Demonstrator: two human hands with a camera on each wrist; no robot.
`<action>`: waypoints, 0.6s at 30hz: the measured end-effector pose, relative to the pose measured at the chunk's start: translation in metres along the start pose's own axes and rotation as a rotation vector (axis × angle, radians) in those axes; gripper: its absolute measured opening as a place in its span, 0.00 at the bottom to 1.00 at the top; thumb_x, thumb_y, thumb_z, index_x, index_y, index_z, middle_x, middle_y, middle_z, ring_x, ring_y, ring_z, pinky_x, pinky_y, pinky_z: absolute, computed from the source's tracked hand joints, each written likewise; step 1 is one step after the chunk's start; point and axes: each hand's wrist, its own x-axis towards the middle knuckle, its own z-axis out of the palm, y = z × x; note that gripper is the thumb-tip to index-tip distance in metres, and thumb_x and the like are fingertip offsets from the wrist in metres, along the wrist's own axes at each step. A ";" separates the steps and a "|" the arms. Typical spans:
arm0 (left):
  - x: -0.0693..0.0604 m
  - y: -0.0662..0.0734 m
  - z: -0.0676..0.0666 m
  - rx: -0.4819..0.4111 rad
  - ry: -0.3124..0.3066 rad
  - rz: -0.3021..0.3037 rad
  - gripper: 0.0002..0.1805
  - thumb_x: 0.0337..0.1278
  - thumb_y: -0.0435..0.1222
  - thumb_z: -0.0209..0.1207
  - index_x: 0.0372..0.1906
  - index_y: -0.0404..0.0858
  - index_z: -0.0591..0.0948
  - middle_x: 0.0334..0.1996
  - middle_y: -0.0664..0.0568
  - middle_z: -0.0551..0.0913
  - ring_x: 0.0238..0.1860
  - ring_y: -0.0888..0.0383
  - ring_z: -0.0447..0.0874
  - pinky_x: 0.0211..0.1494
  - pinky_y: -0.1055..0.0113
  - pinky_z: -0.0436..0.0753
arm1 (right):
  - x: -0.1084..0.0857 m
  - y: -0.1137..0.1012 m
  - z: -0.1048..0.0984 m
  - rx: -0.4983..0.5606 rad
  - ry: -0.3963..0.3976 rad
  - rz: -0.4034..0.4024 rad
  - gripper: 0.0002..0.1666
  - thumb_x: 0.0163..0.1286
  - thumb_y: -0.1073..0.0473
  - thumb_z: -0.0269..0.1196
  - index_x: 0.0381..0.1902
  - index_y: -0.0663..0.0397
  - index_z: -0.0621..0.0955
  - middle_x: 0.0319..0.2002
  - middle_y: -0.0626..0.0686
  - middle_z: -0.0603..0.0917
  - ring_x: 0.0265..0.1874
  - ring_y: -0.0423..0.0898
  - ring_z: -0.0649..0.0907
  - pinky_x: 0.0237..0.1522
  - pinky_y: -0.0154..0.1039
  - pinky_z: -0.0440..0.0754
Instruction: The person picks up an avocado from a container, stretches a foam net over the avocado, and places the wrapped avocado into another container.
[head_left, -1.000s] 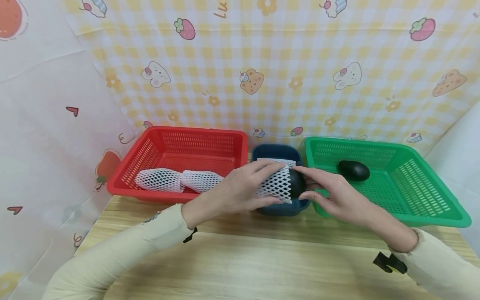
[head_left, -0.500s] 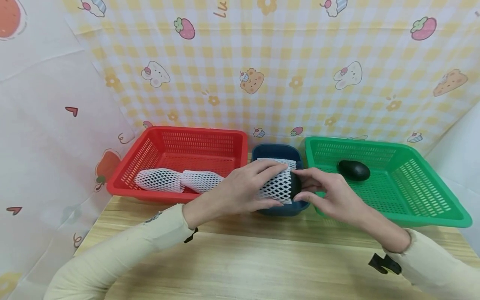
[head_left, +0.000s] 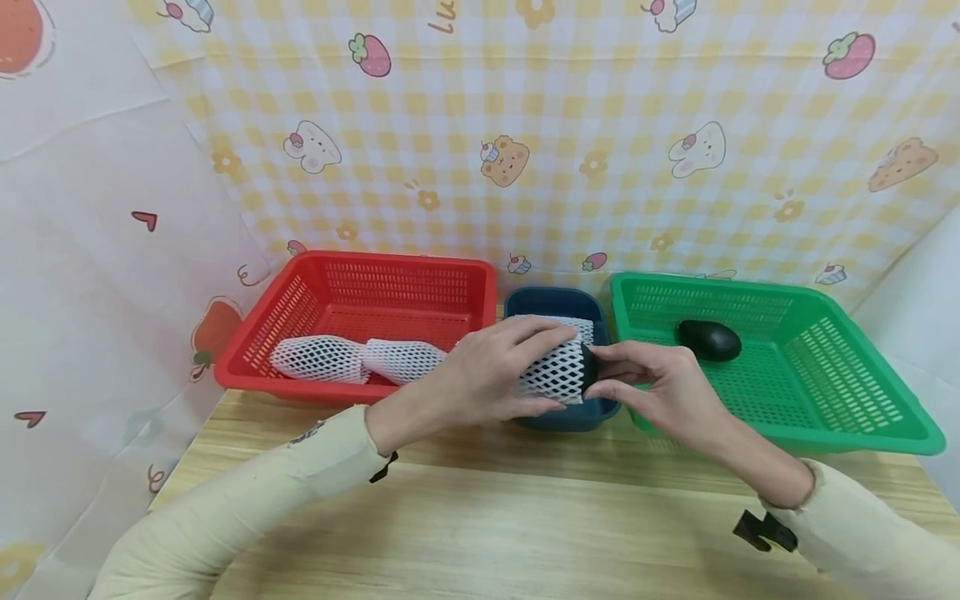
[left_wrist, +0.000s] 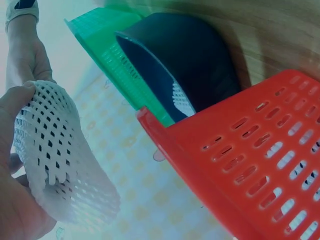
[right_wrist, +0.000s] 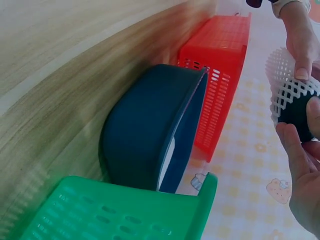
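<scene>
My left hand (head_left: 487,371) grips a white foam net sleeve (head_left: 555,373) above the dark blue bin (head_left: 555,293). Inside the sleeve is a dark, smooth avocado (head_left: 589,369), with only its right end bare. Thumb and fingers of my right hand (head_left: 667,385) pinch that bare end. In the right wrist view the net reaches partway over the avocado (right_wrist: 296,113); in the left wrist view the sleeve's (left_wrist: 55,135) far end hangs loose and narrow. A second, bare avocado (head_left: 708,341) lies in the green basket (head_left: 870,438). More white net (head_left: 583,329) shows in the bin.
On the left stands a red basket (head_left: 390,260) with two netted pieces (head_left: 318,359) along its near side. The bin sits between the red and green baskets on a wooden table (head_left: 525,533). A patterned cloth (head_left: 465,108) hangs behind them.
The avocado has gone deeper into the net sleeve, leftward, so less of it shows. My right hand has moved slightly left with it and its fingers have closed in. My left hand stays put.
</scene>
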 end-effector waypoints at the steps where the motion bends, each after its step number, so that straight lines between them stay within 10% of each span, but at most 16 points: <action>1: 0.000 0.000 0.000 0.003 0.002 -0.002 0.42 0.49 0.49 0.77 0.67 0.37 0.75 0.64 0.45 0.75 0.59 0.52 0.76 0.57 0.67 0.79 | 0.000 0.000 0.000 -0.005 -0.001 -0.008 0.30 0.50 0.81 0.74 0.53 0.65 0.85 0.42 0.53 0.89 0.35 0.43 0.89 0.32 0.34 0.85; 18: -0.003 0.000 0.000 0.000 -0.015 0.027 0.41 0.50 0.49 0.77 0.67 0.36 0.75 0.64 0.44 0.75 0.61 0.52 0.75 0.57 0.68 0.78 | -0.006 0.003 0.002 -0.033 0.015 0.002 0.24 0.55 0.81 0.71 0.49 0.61 0.86 0.42 0.52 0.89 0.31 0.43 0.89 0.29 0.32 0.84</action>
